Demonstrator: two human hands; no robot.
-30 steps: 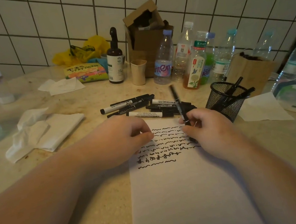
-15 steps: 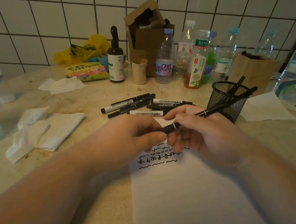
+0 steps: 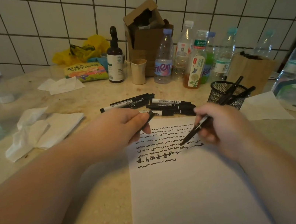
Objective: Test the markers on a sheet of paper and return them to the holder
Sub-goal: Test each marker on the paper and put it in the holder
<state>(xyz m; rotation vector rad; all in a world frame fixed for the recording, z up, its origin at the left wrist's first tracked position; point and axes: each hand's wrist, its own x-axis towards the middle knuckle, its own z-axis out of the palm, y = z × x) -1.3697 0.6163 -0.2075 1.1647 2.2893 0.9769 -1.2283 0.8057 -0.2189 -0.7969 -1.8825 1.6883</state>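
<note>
Black marker (image 3: 194,130) sits pinched in my right hand (image 3: 221,125), tip down on the paper (image 3: 191,192) at a squiggle row. My left hand (image 3: 119,130) pinches its cap (image 3: 150,115), pulled off since half a second ago. Loose markers (image 3: 161,104) lie beyond; mesh holder (image 3: 226,94) stands right.

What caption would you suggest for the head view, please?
Right hand tests a black marker on scribbled paper; left hand holds its cap.

Both forearms bare, no sleeves; left hand (image 3: 118,128), right hand (image 3: 223,125) ungloved.
</note>
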